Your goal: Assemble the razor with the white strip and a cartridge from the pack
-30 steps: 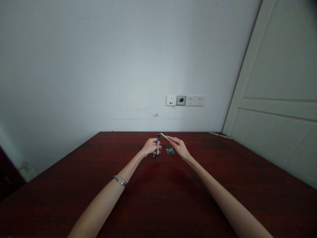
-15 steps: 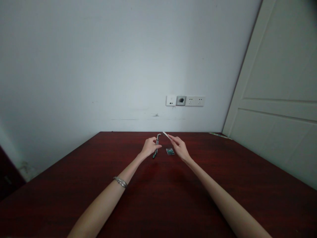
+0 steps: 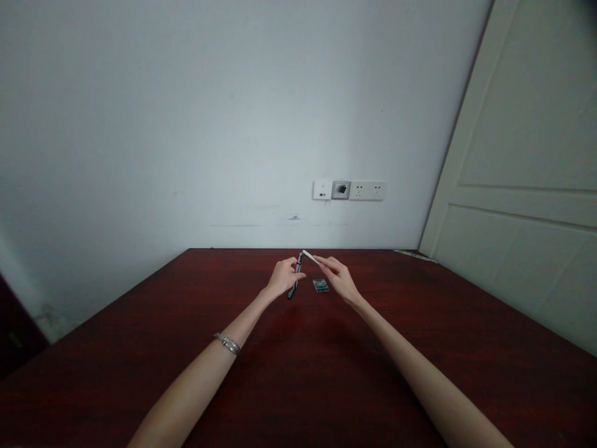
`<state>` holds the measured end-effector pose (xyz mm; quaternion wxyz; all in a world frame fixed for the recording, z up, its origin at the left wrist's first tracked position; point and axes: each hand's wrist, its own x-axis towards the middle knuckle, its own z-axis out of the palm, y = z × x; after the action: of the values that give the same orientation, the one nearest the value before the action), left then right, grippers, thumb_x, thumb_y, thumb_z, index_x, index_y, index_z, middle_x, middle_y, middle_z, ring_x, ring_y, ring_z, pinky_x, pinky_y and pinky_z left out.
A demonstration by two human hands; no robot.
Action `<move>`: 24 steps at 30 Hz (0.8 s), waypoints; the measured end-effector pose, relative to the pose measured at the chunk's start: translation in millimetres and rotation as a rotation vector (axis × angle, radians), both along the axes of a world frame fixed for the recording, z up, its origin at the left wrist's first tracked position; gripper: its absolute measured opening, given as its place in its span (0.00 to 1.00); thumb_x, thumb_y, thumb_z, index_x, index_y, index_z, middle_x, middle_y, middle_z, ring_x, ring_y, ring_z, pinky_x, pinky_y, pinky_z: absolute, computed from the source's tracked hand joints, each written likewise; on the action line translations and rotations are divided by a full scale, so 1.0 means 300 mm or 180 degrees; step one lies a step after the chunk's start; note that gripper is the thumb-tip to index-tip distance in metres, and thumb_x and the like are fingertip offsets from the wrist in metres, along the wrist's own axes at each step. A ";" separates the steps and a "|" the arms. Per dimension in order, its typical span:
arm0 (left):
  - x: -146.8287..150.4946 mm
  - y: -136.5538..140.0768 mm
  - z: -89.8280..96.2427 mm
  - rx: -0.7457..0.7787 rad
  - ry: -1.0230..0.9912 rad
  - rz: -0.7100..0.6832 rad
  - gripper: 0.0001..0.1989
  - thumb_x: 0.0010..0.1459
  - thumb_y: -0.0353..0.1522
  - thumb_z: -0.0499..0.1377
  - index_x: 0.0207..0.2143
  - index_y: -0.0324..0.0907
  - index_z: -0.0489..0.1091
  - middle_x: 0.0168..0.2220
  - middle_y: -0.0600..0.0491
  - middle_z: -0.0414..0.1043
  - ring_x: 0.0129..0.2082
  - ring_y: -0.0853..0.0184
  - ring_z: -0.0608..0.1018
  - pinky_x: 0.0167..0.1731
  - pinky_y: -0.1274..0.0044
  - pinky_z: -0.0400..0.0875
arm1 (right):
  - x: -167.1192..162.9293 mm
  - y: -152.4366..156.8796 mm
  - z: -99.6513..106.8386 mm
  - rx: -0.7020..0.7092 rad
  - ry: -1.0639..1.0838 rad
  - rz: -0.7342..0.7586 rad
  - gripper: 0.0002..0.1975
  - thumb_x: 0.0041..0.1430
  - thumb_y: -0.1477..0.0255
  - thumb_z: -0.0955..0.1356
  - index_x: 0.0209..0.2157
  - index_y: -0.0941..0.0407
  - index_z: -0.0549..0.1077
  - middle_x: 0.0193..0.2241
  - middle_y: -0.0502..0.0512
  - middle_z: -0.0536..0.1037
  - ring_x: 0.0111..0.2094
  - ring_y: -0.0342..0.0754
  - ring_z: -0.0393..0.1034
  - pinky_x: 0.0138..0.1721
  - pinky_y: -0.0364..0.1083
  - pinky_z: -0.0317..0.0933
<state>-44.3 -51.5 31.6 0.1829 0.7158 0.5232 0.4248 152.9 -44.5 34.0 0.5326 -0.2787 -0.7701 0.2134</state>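
My left hand (image 3: pixel 282 277) is closed round a slim black-and-green stick (image 3: pixel 292 290) with a pale stripe and a bent head, held tilted with its dark end down. A slim white stick (image 3: pixel 310 256) is pinched between the fingertips of my right hand (image 3: pixel 339 277). Its far end meets the bent head of the other stick, or lies just in front of it; I cannot tell which. On the table between the hands, closer to the right one, lies a small clear case (image 3: pixel 321 285) with green pieces inside.
The dark red wooden table (image 3: pixel 298 386) runs back to a pale wall (image 3: pixel 233 124). Sockets (image 3: pixel 367 190) are set in the wall beyond the hands. A white panelled door (image 3: pixel 522 186) stands at the right. A bracelet (image 3: pixel 227 343) circles my left wrist.
The white stick has moved slightly left, bringing its tip to the bent head of the stick in my left hand. My left hand has barely shifted, and the clear case lies as before.
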 end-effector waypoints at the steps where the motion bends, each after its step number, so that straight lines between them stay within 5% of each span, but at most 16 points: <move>1: 0.000 -0.001 0.000 -0.0054 -0.0050 -0.0086 0.12 0.44 0.35 0.63 0.30 0.39 0.66 0.19 0.57 0.69 0.19 0.69 0.73 0.20 0.81 0.62 | 0.002 0.001 0.002 -0.0006 -0.0016 0.0017 0.19 0.58 0.63 0.61 0.47 0.55 0.72 0.28 0.52 0.68 0.31 0.45 0.63 0.35 0.44 0.58; 6: -0.010 -0.003 0.009 -0.0131 -0.0223 -0.0563 0.10 0.48 0.32 0.60 0.34 0.38 0.66 0.24 0.55 0.72 0.22 0.69 0.74 0.22 0.81 0.65 | 0.034 0.010 0.022 -0.0070 0.0037 -0.0026 0.19 0.56 0.62 0.62 0.44 0.57 0.75 0.28 0.54 0.71 0.30 0.45 0.63 0.34 0.45 0.58; 14: -0.042 -0.022 0.041 0.0994 0.0531 -0.0621 0.08 0.55 0.28 0.53 0.37 0.40 0.70 0.34 0.53 0.74 0.35 0.69 0.75 0.38 0.79 0.66 | 0.093 -0.011 0.086 -0.1214 -0.0005 0.0261 0.20 0.47 0.57 0.68 0.24 0.61 0.77 0.15 0.51 0.69 0.14 0.37 0.52 0.16 0.40 0.46; 24: -0.053 0.001 0.012 0.1713 0.0703 -0.0572 0.11 0.53 0.21 0.51 0.35 0.39 0.70 0.43 0.47 0.73 0.45 0.65 0.74 0.46 0.73 0.67 | 0.031 -0.076 0.127 -0.0871 -0.0465 0.0399 0.18 0.45 0.58 0.70 0.25 0.62 0.78 0.18 0.53 0.73 0.19 0.41 0.61 0.22 0.41 0.53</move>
<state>-60.1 -51.3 35.1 -0.0344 0.8238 0.3431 0.4499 162.1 -67.3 72.2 0.4180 -0.3149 -0.7863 0.3283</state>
